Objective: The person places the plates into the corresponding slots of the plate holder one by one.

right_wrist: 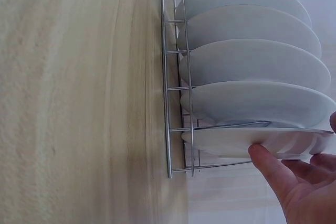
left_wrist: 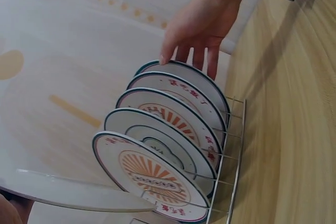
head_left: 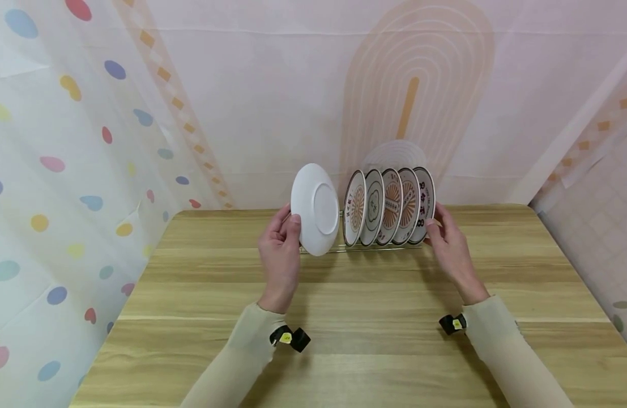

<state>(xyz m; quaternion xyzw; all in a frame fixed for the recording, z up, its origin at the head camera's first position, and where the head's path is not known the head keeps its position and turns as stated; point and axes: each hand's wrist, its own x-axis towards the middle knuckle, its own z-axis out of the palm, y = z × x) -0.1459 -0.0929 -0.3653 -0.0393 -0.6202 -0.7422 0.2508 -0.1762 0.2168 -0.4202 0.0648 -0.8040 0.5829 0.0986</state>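
A white plate [head_left: 313, 209] is gripped at its left edge by my left hand [head_left: 281, 258], thumb on its plain underside. It stands tilted over the left end of a wire dish rack [right_wrist: 167, 98]. Several patterned plates [head_left: 355, 209] stand on edge in a row in that rack, decorated faces turned left. At the row's right end my right hand [head_left: 452, 249] pinches the rim of the last plate [head_left: 424, 192]. Its thumb [right_wrist: 265, 161] lies against that plate in the right wrist view. Most of the left hand is out of the left wrist view.
The rack stands near the back edge of a wood-grain table [head_left: 364, 328]. Behind it hangs a pale printed curtain [head_left: 272, 102], with a dotted sheet [head_left: 53, 215] on the left side.
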